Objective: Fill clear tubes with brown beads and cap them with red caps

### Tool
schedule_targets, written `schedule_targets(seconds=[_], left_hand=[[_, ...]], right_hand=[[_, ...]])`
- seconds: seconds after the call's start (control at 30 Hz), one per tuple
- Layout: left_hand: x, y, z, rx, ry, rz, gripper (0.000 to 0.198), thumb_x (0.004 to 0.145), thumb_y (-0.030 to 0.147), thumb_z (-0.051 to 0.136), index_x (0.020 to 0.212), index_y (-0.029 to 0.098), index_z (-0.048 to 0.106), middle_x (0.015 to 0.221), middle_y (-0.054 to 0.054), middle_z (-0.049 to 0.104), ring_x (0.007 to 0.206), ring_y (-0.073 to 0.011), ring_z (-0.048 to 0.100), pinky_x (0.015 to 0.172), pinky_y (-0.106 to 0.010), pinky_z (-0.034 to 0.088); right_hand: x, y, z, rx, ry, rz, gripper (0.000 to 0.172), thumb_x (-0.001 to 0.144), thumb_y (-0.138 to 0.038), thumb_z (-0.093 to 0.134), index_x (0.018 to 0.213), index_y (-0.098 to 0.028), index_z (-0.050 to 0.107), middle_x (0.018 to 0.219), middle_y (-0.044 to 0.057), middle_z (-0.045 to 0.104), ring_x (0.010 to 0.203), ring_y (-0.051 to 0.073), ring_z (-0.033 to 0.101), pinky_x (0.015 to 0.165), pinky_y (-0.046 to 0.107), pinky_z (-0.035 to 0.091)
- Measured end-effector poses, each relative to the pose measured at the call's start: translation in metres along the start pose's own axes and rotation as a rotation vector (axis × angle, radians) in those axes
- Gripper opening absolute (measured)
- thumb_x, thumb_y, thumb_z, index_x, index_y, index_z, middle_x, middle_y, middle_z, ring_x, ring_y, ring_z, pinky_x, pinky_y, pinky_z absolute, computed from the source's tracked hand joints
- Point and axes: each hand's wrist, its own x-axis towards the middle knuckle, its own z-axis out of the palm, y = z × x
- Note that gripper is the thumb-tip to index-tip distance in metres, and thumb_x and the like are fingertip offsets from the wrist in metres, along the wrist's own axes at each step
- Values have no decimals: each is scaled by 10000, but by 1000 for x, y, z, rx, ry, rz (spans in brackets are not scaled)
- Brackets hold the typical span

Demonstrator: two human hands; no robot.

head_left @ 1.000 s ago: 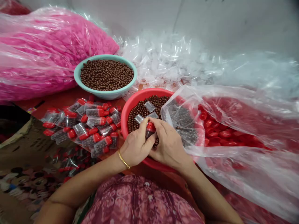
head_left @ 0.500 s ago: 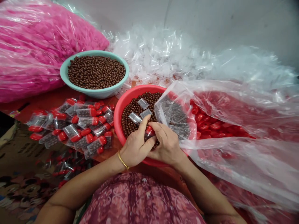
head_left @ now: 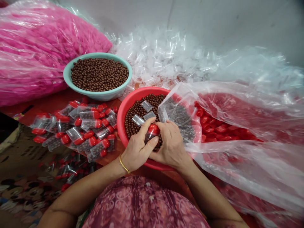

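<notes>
Over the near side of a red basin (head_left: 120,117), both hands meet around a small clear plastic container with a red cap (head_left: 153,129). My left hand (head_left: 137,148) grips its left side between thumb and forefinger. My right hand (head_left: 173,145) closes round it from the right, with its lower fingers hidden. Brown balls (head_left: 135,107) fill much of the basin. Several clear tubes without caps lie on them, among them one tube (head_left: 138,120) just beyond my left fingers.
Capped containers (head_left: 90,123) lie piled left of the basin, with others lower down. A light-blue basin (head_left: 67,76) of brown balls stands behind. Red caps (head_left: 216,128) spill from a plastic bag (head_left: 228,155) at right. A pink-filled bag (head_left: 47,47) and clear tubes (head_left: 161,57) line the back.
The fingers of my right hand have shifted off the top of the container, and its red cap shows more plainly. Both hands still hold it over the basin.
</notes>
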Motion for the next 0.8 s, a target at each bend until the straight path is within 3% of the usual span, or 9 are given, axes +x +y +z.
schedule_targets(seconds=[0.13,0.33,0.6,0.8], left_hand=[[-1,3,2,-12,-18,-13,441,889,283,456,1313,179,399,1178,-52,609,1083,-171,572,935,-277,459],[5,2,8,-74,7,-64,366,866,281,484,1215,173,456,1036,-32,631,971,-155,586,872,-259,464],[4,7,-5,-35,-79,123,374,884,306,484,1236,188,439,1179,-52,577,1051,-157,559,917,-249,449],[4,3,4,-25,15,72,292,894,294,479,1171,199,484,945,5,634,782,-93,594,752,-204,468]], right_hand=[[-1,2,-1,3,37,-39,545,748,-432,499,1194,-134,408,820,84,549,770,248,523,836,476,445],[0,6,-1,-8,72,-73,515,743,-434,507,1145,-121,435,735,67,521,700,237,499,729,421,465],[1,-6,-5,-93,112,60,473,744,-422,482,1133,-153,459,762,60,558,706,217,518,889,462,398],[3,-1,-7,-124,78,-6,358,765,-433,446,997,-165,498,670,30,479,658,208,453,840,425,414]])
